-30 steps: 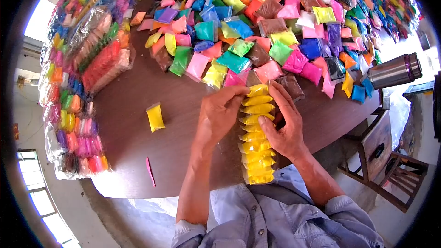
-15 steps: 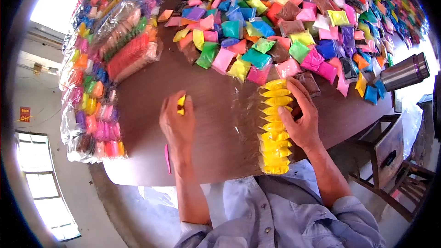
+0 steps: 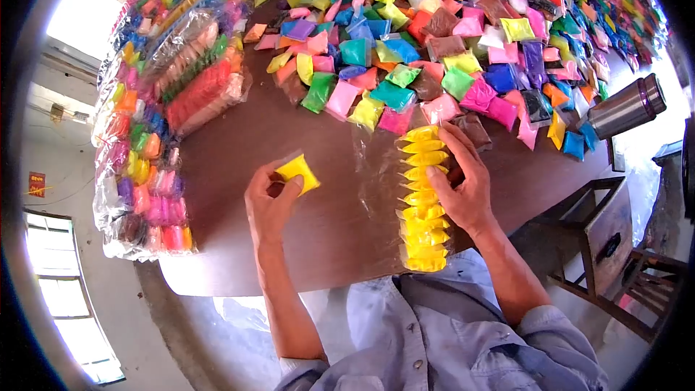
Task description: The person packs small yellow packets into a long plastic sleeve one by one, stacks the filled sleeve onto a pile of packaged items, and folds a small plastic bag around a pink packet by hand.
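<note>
Between the thumb and fingers of my left hand (image 3: pixel 270 199) is a small yellow packet (image 3: pixel 298 173), its flat face turned up above the table. To the right, a long row of yellow packets (image 3: pixel 425 224) stands side by side in a clear plastic bag (image 3: pixel 364 166), whose loose film spreads leftward. My right hand (image 3: pixel 465 182) grips the row's upper right side, with the thumb on the packets and the fingers curved round the far end. The undersides of those fingers are partly hidden.
Loose packets in many colours (image 3: pixel 405 51) are heaped across the far side of the brown table (image 3: pixel 326 239). Filled clear bags of packets (image 3: pixel 206 94) line the left edge. A steel flask (image 3: pixel 627 106) lies at the right, above a wooden stool (image 3: pixel 604 239).
My left hand has turned and lifted slightly, so the yellow packet now shows its broad face. The right hand stays on the row. The pink strip near my left forearm is no longer visible.
</note>
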{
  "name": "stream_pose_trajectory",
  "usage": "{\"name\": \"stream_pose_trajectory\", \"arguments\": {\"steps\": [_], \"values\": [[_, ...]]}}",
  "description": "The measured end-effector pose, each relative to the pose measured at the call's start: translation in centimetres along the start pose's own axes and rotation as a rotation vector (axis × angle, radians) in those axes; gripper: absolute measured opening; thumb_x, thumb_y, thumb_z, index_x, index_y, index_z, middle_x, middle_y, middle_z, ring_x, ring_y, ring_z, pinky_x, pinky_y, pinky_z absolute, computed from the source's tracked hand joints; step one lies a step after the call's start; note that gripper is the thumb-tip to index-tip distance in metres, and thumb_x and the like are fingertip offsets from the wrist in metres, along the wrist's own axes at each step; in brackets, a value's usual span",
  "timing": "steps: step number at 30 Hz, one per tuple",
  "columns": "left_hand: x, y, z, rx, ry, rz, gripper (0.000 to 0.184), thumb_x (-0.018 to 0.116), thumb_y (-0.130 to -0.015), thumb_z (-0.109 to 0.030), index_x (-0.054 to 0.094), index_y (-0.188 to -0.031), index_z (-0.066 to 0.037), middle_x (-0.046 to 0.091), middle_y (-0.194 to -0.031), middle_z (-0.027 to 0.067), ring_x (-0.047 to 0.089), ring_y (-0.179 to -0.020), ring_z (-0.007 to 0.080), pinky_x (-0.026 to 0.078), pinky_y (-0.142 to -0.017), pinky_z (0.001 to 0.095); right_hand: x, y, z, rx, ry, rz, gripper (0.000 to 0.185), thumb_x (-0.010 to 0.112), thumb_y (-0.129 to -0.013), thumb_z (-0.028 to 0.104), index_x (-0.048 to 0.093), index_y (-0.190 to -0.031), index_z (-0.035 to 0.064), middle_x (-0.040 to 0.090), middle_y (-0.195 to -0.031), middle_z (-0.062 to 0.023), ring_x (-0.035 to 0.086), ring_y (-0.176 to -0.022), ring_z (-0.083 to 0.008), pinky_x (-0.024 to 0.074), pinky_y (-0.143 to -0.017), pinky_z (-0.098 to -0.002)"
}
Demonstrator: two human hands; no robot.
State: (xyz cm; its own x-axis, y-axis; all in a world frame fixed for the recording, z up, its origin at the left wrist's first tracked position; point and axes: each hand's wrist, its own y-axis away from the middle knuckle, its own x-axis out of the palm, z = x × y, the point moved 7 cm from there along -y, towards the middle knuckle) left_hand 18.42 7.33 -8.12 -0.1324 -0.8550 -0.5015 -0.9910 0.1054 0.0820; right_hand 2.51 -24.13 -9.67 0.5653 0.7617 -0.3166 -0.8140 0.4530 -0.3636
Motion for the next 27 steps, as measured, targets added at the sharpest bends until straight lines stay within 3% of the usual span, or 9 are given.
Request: {"name": "stream_pose_trajectory", "arguments": {"steps": [2,7,12,19,22,24,27], "values": [[2.0,0.2,-1.2,0.024,0.266,0.11,0.038,0.079,-0.089,-0.01,0.067,-0.124,0.001,0.071,-0.099,0.0052,0.059,-0.071,0.0065,0.044,-0.056,0.0227,0.0,0.0,0.1,0.001,0.01,0.002,0.057,0.074,-0.089,0.006,0.059,-0.144,-0.0016,0.059,-0.149,-0.0179,0.058,-0.137,-0.0309,0.0467,-0.114,-0.0392],[7.7,-0.1,-4.8,0.118,0.337,0.144,0.03,0.077,-0.092,-0.001,0.067,-0.12,0.0,0.071,-0.1,0.0037,0.062,-0.073,0.0071,0.054,-0.064,0.0228,0.0,-0.1,-0.2,-0.004,0.014,-0.003,0.058,0.074,-0.088,0.005,0.059,-0.143,-0.0019,0.06,-0.148,-0.0191,0.059,-0.137,-0.0326,0.0469,-0.114,-0.0402],[12.5,-0.5,-4.9,0.125,0.412,0.235,0.027,0.077,-0.092,-0.004,0.068,-0.117,-0.001,0.072,-0.096,0.0019,0.066,-0.076,0.0072,0.055,-0.067,0.0227,0.1,-0.1,-0.3,0.01,0.008,-0.004,0.059,0.075,-0.087,0.004,0.059,-0.144,-0.0017,0.059,-0.148,-0.0195,0.058,-0.137,-0.0335,0.047,-0.114,-0.0405],[15.9,-0.7,-5.2,0.12,0.497,0.376,0.028,0.074,-0.095,-0.001,0.067,-0.122,0.0,0.072,-0.103,0.0035,0.067,-0.082,0.009,0.059,-0.075,0.0226,0.0,-0.3,-0.1,-0.001,0.022,0.016,0.059,0.074,-0.087,0.004,0.059,-0.143,-0.0024,0.058,-0.148,-0.0202,0.058,-0.137,-0.0338,0.0467,-0.115,-0.0408],[16.2,-1.0,-5.0,0.158,0.428,0.373,0.027,0.073,-0.096,0.0,0.07,-0.122,0.0,0.073,-0.101,0.0037,0.068,-0.085,0.0101,0.058,-0.077,0.0247,-0.1,-0.4,-0.1,-0.009,0.036,0.016,0.058,0.074,-0.087,0.005,0.059,-0.142,-0.0028,0.059,-0.148,-0.0201,0.059,-0.136,-0.0337,0.0466,-0.114,-0.0409],[15.3,-0.7,-6.2,0.387,0.094,0.277,0.027,0.073,-0.094,0.001,0.072,-0.121,0.0,0.075,-0.101,0.0072,0.07,-0.087,0.0133,0.057,-0.077,0.0284,0.0,-0.4,-0.2,0.0,0.015,0.014,0.058,0.074,-0.087,0.005,0.06,-0.142,-0.0028,0.059,-0.147,-0.0202,0.059,-0.136,-0.0339,0.0467,-0.114,-0.041],[14.5,-0.6,-6.6,0.396,-0.039,0.193,0.028,0.073,-0.092,0.002,0.074,-0.12,-0.002,0.077,-0.102,0.012,0.073,-0.089,0.0185,0.057,-0.079,0.031,0.0,-0.4,-0.3,0.005,0.009,0.016,0.057,0.074,-0.086,0.006,0.06,-0.141,-0.0026,0.059,-0.147,-0.0205,0.059,-0.136,-0.0343,0.047,-0.114,-0.0412]]}}
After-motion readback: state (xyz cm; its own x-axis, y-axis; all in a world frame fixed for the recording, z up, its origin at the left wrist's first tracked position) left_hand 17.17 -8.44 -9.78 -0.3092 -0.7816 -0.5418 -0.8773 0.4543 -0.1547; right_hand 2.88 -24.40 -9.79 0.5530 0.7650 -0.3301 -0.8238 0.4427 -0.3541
